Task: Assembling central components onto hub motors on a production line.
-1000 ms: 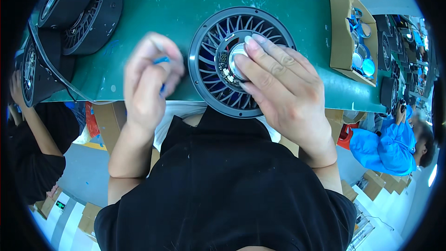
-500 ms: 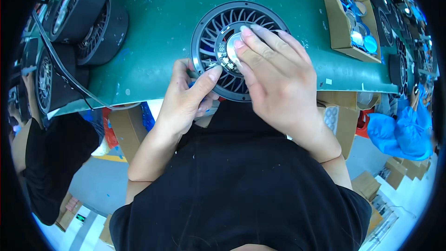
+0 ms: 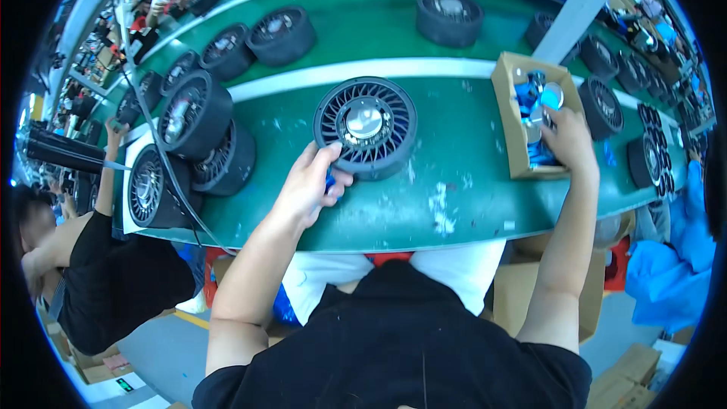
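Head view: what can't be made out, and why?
In the head view:
- Right hand: whether it grips anything; fingertips are among parts in the cardboard box.
- Blue item: shape mostly covered by the left hand.
- Co-worker in blue, right: cut off by dark rim.

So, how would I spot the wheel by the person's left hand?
On the nearer green bench, look mid-picture. A dark spoked wheel lies face up there, the left hand at its lower-left rim. Unlike the stacked wheels to its left, it sits alone.
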The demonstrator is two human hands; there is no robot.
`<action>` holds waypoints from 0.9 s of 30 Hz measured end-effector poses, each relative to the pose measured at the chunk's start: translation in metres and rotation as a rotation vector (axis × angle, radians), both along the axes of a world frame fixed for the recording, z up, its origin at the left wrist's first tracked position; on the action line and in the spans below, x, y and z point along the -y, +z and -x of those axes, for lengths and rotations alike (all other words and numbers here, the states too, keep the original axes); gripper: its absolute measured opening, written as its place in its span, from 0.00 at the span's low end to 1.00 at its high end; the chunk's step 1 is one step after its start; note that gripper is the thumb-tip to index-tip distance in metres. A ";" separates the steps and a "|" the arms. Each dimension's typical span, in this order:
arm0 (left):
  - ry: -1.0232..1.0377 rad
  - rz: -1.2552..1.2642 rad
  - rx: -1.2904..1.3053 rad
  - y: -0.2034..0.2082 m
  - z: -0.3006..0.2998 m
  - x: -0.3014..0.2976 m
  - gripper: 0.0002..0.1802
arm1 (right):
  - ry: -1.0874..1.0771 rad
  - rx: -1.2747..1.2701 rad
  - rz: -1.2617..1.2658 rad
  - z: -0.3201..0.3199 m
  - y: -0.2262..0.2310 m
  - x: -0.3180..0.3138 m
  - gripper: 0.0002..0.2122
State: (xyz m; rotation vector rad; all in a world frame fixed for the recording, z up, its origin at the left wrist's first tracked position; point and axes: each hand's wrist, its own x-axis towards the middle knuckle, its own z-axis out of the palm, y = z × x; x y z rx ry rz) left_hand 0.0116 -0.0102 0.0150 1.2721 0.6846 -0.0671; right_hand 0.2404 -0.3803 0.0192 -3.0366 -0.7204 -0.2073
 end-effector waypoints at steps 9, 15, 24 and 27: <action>0.234 0.119 0.201 -0.022 -0.168 -0.067 0.24 | 0.017 0.181 -0.369 -0.002 -0.007 0.001 0.08; 0.557 0.289 0.315 -0.028 -0.221 -0.102 0.25 | 0.136 0.429 -0.532 0.005 -0.007 0.002 0.05; 0.748 0.543 0.190 -0.032 -0.187 -0.146 0.23 | -0.010 -0.269 -1.419 0.036 0.001 0.009 0.11; 0.496 0.490 0.237 -0.016 -0.114 -0.097 0.22 | -0.037 -0.344 -1.514 0.061 0.011 0.000 0.13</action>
